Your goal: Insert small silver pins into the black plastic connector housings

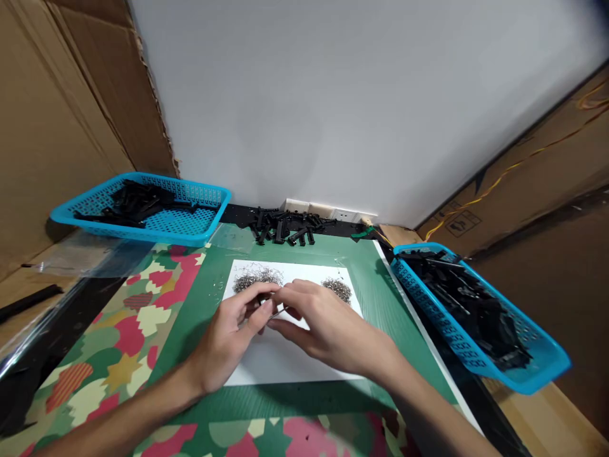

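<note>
I'm seeing my left grip (231,331) pinching a thin piece (280,311), mostly hidden, while my right grip (321,324) is resting its fingers against the left's. Under both, a white sheet (295,365) is lying on the worktop (380,279). One metal heap (245,284) is sitting just beyond the left grip, a second heap (337,290) beyond the right. Black parts (280,230) are lying farther ahead; blue baskets (190,223) are flanking both grips.

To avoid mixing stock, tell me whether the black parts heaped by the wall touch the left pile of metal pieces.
Apart: the head view shows green mat between the heaped black parts and the left metal pile.
</note>
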Demonstrator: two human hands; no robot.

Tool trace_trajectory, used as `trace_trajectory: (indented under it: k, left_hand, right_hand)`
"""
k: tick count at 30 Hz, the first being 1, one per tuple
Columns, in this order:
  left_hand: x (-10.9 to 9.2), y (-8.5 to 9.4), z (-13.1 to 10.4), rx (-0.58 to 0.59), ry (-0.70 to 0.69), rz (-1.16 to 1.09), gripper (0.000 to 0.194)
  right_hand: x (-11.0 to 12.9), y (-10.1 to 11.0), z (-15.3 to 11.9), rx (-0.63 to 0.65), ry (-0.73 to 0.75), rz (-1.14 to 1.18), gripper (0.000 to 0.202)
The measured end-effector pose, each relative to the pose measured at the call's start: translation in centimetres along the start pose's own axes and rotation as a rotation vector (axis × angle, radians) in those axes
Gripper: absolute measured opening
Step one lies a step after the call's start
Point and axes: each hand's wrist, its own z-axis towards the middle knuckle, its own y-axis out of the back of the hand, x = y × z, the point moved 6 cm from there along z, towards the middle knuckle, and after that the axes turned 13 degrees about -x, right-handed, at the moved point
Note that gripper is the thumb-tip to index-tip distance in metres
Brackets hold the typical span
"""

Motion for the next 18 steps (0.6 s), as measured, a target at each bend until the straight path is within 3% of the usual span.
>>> trace_trajectory:
  k: [3, 6, 9, 12, 18]
  left_hand:
    - [0.6, 0.8, 1.0, -0.117, 0.065, -0.084, 0.034]
    - [0.9, 2.0, 1.9, -0.245, 0.089, -0.178, 0.032]
    - [1.1, 2.8, 2.4, -0.304, 0.097, -0.231, 0.030]
    - [1.3, 3.1, 2.5, -0.311, 0.108, -0.229, 0.030]
    - [1.1, 2.7, 2.4, -0.287, 0.105, -0.235, 0.028]
  right_hand:
    - [-2.5, 0.3, -0.1, -0.128, -0.059, 0.161, 0.025]
    - [-5.7, -0.4, -0.4, -0.252, -0.182, 0.126, 0.020]
    - [-7.9, -2.6, -0.7, -0.240, -0.272, 0.049, 0.018]
    - [-8.7, -4.3, -0.7, -0.242, -0.296, 0.025, 0.018]
    - [-8.7, -5.6, -0.5, -0.253, -0.281, 0.044, 0.018]
